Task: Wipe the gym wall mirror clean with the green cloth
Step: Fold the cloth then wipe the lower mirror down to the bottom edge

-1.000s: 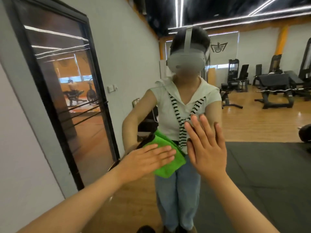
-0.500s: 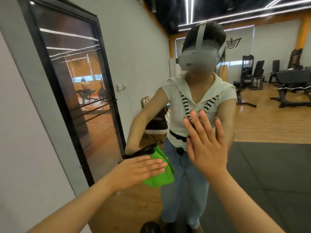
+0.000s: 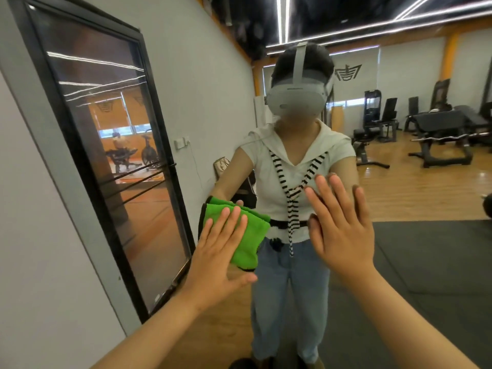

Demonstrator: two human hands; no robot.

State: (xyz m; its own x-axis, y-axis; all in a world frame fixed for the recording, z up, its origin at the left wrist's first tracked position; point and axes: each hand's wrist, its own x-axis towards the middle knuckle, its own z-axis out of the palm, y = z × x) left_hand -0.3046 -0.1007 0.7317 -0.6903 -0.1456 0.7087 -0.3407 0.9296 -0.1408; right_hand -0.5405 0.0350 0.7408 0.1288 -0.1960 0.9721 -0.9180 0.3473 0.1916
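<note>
The green cloth (image 3: 246,235) is pressed flat against the wall mirror (image 3: 426,262) by the left hand (image 3: 219,254), whose fingers are kept straight and spread over it. To its right, the right hand (image 3: 343,230) is laid open on the glass, and nothing is held by it.

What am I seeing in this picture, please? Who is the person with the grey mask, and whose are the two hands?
There is no machine here. One camera sits on a person's head. That person faces a wall mirror, so the figure in the grey headset is their own reflection. Both hands are theirs. The left hand presses a folded green cloth flat on the glass, fingers straight. The right hand lies open on the glass, holding nothing.
</note>
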